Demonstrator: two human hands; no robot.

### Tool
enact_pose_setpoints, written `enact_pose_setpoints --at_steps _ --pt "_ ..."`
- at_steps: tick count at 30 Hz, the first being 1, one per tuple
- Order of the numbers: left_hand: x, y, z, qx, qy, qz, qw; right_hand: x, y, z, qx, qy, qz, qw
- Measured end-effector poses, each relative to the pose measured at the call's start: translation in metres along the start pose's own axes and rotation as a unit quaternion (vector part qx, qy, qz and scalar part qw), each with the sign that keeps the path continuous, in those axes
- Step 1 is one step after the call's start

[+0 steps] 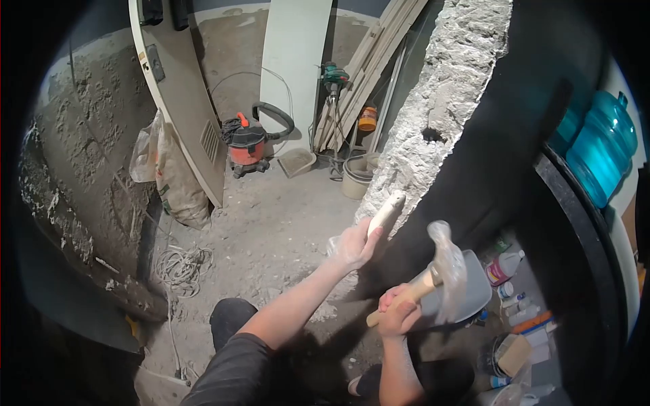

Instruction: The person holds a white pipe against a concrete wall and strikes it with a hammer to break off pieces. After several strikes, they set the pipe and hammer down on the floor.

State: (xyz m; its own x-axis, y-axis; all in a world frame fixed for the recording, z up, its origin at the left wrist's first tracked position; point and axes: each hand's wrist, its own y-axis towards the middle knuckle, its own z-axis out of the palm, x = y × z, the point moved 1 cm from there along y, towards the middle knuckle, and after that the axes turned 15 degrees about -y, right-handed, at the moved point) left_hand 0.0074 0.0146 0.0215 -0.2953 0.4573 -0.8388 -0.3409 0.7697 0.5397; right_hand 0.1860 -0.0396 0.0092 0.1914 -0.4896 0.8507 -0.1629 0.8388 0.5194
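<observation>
My left hand [355, 245] is closed around a chisel [386, 212] with a pale handle. Its capped end points up and right, beside the rough broken edge of the wall [433, 115]; the blade is hidden. Lower and to the right, my right hand [399, 311] grips the wooden handle of a hammer [421, 287]. The pale hammer head is raised above the hand, apart from the chisel, and looks smeared by motion or wrapped in something clear. A dark hole shows in the wall edge above my left hand.
A red and black vacuum cleaner [246, 145], a dustpan [296, 162], a green mixer drill [334, 80] and a bucket [357, 179] stand ahead. Left are a leaning door [179, 101], a sack [181, 196] and coiled cable [184, 271]. A grey tub [477, 287] and several bottles lie right.
</observation>
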Motion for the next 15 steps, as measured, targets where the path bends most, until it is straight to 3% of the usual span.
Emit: enact_pose_setpoints --at_steps 4,5,6,8,10,12,15 --pt "0.003 -0.002 0.003 -0.024 0.027 0.018 0.999 -0.012 0.006 0.016 -0.069 0.025 -0.076 0.994" --pt "0.003 -0.001 0.008 -0.028 0.025 0.015 0.999 -0.03 0.012 0.012 0.015 -0.131 -0.078 0.988" --pt "0.003 -0.002 0.008 -0.025 0.025 0.017 0.999 -0.041 0.015 0.011 0.089 -0.118 0.067 0.987" --pt "0.004 -0.001 0.005 -0.012 0.033 -0.004 0.999 -0.052 0.011 0.009 0.078 -0.161 0.092 0.979" --pt "-0.003 0.0 0.003 -0.017 0.041 0.007 0.999 -0.04 0.001 0.008 0.049 -0.128 0.121 0.983" --pt "-0.009 -0.002 0.003 -0.026 0.037 0.015 0.999 -0.025 -0.006 0.007 0.07 -0.05 0.087 0.992" --pt "-0.022 -0.005 0.007 -0.035 0.032 0.064 0.997 -0.01 -0.008 0.011 -0.009 0.041 -0.008 0.999"
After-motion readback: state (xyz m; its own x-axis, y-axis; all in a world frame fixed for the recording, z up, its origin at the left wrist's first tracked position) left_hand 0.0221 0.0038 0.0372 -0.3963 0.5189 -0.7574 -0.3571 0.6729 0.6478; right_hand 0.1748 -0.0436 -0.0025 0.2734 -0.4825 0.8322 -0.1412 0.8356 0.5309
